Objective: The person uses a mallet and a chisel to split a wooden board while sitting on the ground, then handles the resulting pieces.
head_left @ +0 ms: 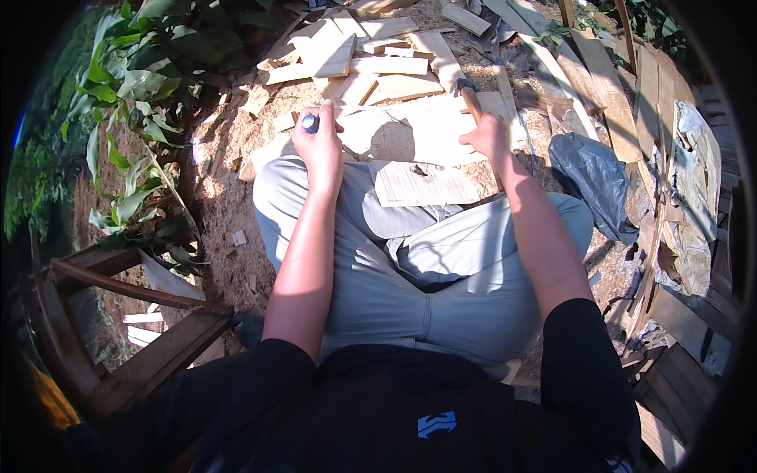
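We see two bare hands above a seated person's lap, well apart. Left hand (318,150): fingers clamped round a blue-ended tool (310,124), only its round end showing above the fist; we can't tell what the hidden rest looks like. Right hand (487,136): fingers curled tight on a wooden-handled tool (472,104), handle slanting up and left to a dark head, held near the sunlit pale board (438,130) in front of the legs. Between the knees, nearer the body, we have a short wooden piece (426,186) with a dark notch at its far edge, lying over the grey trousers (378,307). Beyond the hands, a loose pile of cut planks (371,67) on sawdust-covered ground (225,197). Right side: crumpled grey plastic bag (593,180) just beside the knee, more long boards (611,98) past it. Left side: leafy plants (142,83), and lower down a wooden frame (162,355).
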Motion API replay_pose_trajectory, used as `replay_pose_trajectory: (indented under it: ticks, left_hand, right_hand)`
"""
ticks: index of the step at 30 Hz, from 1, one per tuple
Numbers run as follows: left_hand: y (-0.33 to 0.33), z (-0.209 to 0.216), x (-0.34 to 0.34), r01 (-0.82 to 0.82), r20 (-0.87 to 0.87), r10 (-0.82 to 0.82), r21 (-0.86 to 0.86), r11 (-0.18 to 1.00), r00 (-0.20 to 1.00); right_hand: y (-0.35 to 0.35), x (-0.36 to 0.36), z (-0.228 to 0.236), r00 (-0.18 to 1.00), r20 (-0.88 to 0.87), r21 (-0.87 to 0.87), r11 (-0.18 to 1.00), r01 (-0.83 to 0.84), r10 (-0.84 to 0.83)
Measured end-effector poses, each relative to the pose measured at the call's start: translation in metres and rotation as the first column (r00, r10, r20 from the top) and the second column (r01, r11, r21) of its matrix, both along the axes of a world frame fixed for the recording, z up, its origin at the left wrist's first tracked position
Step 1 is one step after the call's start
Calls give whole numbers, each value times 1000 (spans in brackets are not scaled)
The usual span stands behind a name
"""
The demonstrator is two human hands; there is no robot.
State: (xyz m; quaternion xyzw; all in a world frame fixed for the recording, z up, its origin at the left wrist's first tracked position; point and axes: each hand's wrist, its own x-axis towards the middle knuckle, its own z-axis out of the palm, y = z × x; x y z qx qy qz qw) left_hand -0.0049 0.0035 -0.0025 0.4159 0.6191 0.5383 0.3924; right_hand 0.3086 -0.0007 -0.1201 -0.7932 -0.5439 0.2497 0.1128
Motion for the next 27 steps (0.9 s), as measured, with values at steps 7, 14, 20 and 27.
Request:
replay_pose_trajectory:
  ticks: [7,14,20,27]
  left_hand:
    - [2,-3,2,5,13,-5,30,1000,1000]
    - [-2,-8,-1,-2,-16,2,19,1000,1000]
    - [1,-9,1,9,-2,-9,37,999,1000]
    - [-4,-10,0,-6,-23,8,76,997,1000]
  right_hand:
    - [13,8,15,994,-105,-115,992,-44,32]
    - [12,-48,42,631,-728,-157,830,-536,270]
    - [-5,-54,-3,433,-789,-24,683,-730,436]
    - [2,-54,16,449,-711,51,677,-735,541]
